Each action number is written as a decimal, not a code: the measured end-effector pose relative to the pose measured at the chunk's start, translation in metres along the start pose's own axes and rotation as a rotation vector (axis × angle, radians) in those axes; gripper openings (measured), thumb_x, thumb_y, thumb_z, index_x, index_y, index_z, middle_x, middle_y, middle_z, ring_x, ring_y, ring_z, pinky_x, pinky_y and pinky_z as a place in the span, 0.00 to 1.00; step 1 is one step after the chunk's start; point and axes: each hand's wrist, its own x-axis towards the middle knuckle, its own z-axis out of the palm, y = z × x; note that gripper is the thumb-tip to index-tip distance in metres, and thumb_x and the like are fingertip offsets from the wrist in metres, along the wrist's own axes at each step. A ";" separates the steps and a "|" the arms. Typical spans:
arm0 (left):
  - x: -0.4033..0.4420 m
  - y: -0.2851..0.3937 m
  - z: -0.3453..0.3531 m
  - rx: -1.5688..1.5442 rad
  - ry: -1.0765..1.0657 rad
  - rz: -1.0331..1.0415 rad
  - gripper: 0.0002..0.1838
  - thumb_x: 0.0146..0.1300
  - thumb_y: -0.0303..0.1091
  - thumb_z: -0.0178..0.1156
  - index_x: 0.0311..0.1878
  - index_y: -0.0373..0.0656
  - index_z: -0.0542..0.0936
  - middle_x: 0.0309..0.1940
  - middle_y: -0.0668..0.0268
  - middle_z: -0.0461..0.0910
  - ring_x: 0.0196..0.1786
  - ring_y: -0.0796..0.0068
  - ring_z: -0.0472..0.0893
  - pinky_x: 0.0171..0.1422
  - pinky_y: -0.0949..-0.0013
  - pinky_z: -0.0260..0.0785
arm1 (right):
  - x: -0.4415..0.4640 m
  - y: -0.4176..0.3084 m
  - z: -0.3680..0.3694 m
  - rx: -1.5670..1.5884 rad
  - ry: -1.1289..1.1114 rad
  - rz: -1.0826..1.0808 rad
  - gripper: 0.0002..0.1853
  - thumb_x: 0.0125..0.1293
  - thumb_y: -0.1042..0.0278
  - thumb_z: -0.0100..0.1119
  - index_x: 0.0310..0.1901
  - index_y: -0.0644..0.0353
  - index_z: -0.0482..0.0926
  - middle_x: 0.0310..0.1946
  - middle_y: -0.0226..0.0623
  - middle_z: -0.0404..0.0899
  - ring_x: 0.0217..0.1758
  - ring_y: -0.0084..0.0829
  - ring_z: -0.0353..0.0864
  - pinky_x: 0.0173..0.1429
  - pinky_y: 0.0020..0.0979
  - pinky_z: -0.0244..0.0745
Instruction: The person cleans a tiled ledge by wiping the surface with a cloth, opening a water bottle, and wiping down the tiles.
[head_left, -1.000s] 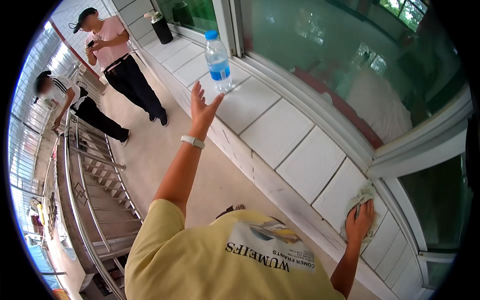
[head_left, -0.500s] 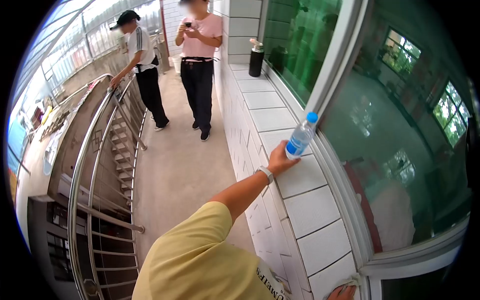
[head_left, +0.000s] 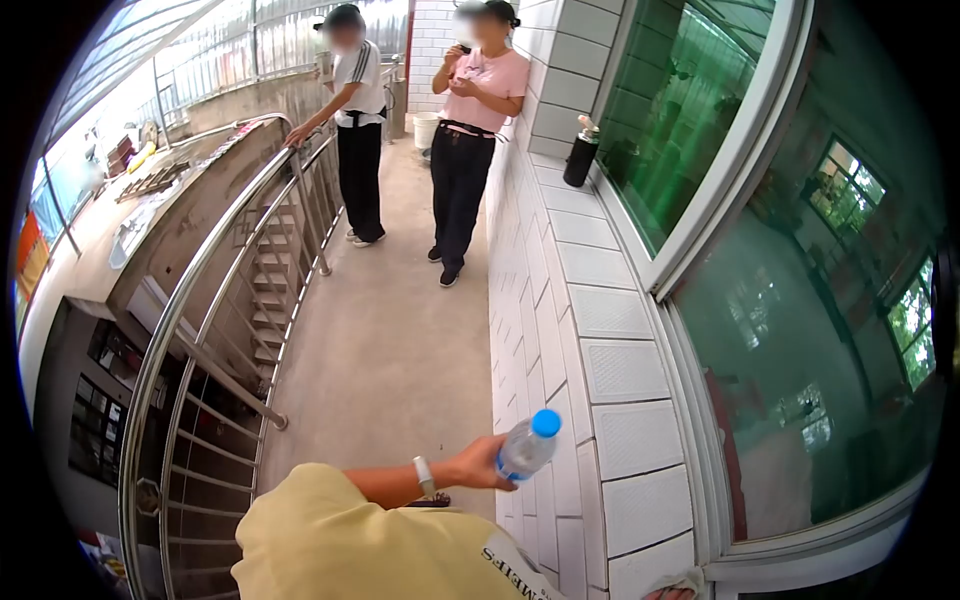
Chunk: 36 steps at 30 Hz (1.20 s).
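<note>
My left hand (head_left: 482, 464) is wrapped round a clear plastic bottle (head_left: 524, 452) with a blue cap, held off the ledge in front of my body. A pale band circles that wrist. At the bottom edge of the view, my right hand (head_left: 672, 594) shows only its fingers, which rest on a pale cloth (head_left: 690, 580) on the white tiled ledge (head_left: 630, 370). The rest of that hand is cut off.
Two people stand ahead on the walkway (head_left: 370, 350), one in a pink shirt (head_left: 490, 90), one in white touching the metal railing (head_left: 215, 270) at left. A black bottle (head_left: 580, 158) stands on the ledge by the window (head_left: 690, 120). A white bucket (head_left: 426, 128) is farther back.
My left hand has closed on the bottle, lifted it off the ledge and brought it towards my body. The view has turned towards the walkway. My right hand stays at the cloth.
</note>
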 end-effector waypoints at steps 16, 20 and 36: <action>-0.172 0.071 0.070 0.000 0.115 -0.066 0.28 0.46 0.37 0.77 0.51 0.40 0.78 0.46 0.62 0.83 0.49 0.68 0.80 0.58 0.65 0.71 | 0.019 0.000 0.013 -0.018 -0.089 -0.108 0.23 0.66 0.59 0.51 0.55 0.70 0.73 0.61 0.57 0.68 0.66 0.55 0.64 0.71 0.50 0.57; -0.195 0.075 0.079 -0.058 0.139 -0.067 0.29 0.46 0.38 0.77 0.51 0.39 0.78 0.46 0.61 0.83 0.49 0.69 0.80 0.58 0.65 0.71 | 0.009 0.022 0.013 0.061 -0.165 -0.042 0.26 0.68 0.63 0.49 0.62 0.73 0.68 0.68 0.57 0.62 0.71 0.52 0.59 0.75 0.48 0.52; -0.309 0.070 0.080 -0.004 0.104 -0.286 0.34 0.41 0.33 0.80 0.53 0.40 0.76 0.48 0.63 0.80 0.52 0.69 0.79 0.59 0.63 0.71 | -0.170 0.157 -0.039 -0.157 -0.030 0.510 0.24 0.71 0.56 0.44 0.58 0.67 0.73 0.64 0.54 0.68 0.69 0.49 0.65 0.70 0.42 0.62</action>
